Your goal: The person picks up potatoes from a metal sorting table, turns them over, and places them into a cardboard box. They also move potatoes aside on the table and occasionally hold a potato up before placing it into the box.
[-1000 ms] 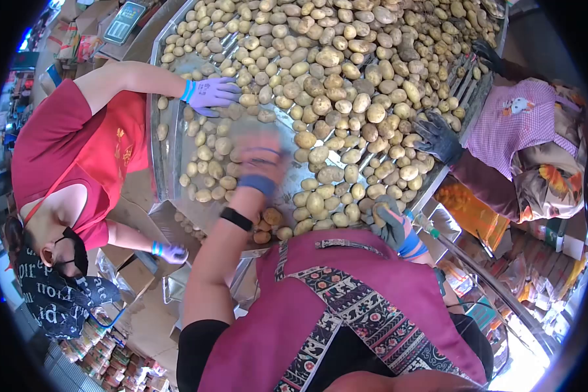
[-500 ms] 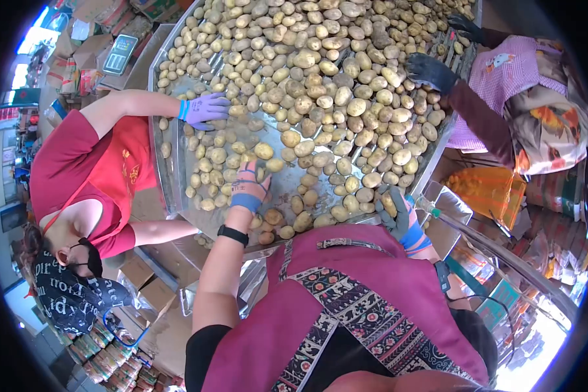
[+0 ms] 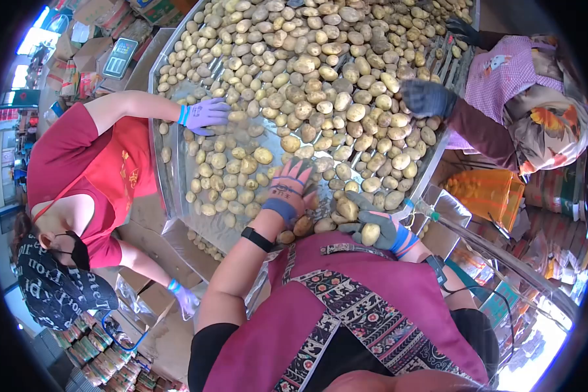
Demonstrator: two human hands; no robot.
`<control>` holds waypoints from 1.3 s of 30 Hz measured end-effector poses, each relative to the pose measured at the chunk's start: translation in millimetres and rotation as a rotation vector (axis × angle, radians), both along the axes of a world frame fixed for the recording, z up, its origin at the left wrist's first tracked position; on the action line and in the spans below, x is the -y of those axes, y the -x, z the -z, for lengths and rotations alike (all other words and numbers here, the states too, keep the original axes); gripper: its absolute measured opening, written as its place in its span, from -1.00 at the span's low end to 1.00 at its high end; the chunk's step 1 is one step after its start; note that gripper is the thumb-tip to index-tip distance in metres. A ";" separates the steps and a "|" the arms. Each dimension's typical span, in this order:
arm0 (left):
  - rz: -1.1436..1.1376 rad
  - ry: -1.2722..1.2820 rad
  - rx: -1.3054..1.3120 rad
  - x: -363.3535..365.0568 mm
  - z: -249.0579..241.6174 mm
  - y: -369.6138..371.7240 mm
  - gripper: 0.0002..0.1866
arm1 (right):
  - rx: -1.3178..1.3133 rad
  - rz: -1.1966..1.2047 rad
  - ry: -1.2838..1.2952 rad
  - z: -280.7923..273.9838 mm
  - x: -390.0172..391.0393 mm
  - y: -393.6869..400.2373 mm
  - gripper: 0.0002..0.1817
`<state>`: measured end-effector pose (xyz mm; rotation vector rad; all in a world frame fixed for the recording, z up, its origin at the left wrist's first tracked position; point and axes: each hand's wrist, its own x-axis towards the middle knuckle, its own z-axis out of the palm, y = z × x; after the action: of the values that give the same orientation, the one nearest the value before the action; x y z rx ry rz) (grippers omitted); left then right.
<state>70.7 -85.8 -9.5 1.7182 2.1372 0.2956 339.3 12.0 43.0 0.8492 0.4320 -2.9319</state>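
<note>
My left hand point(image 3: 289, 189), in a pink and blue glove with a black band at the wrist, lies on potatoes near the tray's front edge, fingers spread. To its right, my right hand point(image 3: 379, 230), in a grey glove with blue and pink cuff, is bent around a pale potato point(image 3: 370, 234) close to my apron. Another potato point(image 3: 347, 209) lies at its fingertips. Many potatoes point(image 3: 307, 64) cover the metal sorting tray point(image 3: 199, 219), heaped toward the far side.
At the left, a co-worker in a red apron point(image 3: 129, 157) rests a purple-gloved hand point(image 3: 206, 115) on the tray. Another co-worker's dark-gloved hand point(image 3: 428, 98) touches potatoes at the right. A metal rail point(image 3: 503, 258), an orange crate point(image 3: 487, 193) and cardboard boxes point(image 3: 153, 294) surround the tray.
My left hand has moved right and nearer my body. My right hand has shifted left with a potato now visible in it. The left co-worker's lower hand has come into view, away from the tray.
</note>
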 end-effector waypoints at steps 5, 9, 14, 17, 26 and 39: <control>-0.056 0.106 -0.096 39.8 25.8 48.9 -0.36 | -0.044 0.178 0.103 -4.2 1.8 9.6 -0.37; -0.228 0.086 -0.086 16.0 6.8 72.0 -0.30 | -0.208 0.025 -0.896 64.0 3.9 -23.5 -0.40; -0.116 0.505 -0.322 -23.2 0.2 78.4 -0.31 | -0.097 -0.176 -0.984 85.7 -4.8 -43.5 -0.55; -0.091 0.544 -0.366 -17.6 11.5 76.8 -0.29 | -0.029 0.168 -0.497 23.8 -7.0 -17.3 -0.56; 0.142 0.370 0.807 -33.0 -12.5 7.1 -0.32 | 0.139 0.389 -0.408 47.5 5.3 -18.9 -0.54; 0.284 -0.027 -0.277 -206.8 13.4 -49.2 -0.45 | -0.044 0.479 -0.028 53.3 21.0 -11.0 -0.44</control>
<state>119.9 120.9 -23.0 2.1538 2.0361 0.0065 350.3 -9.0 -10.3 1.0167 0.3076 -3.3894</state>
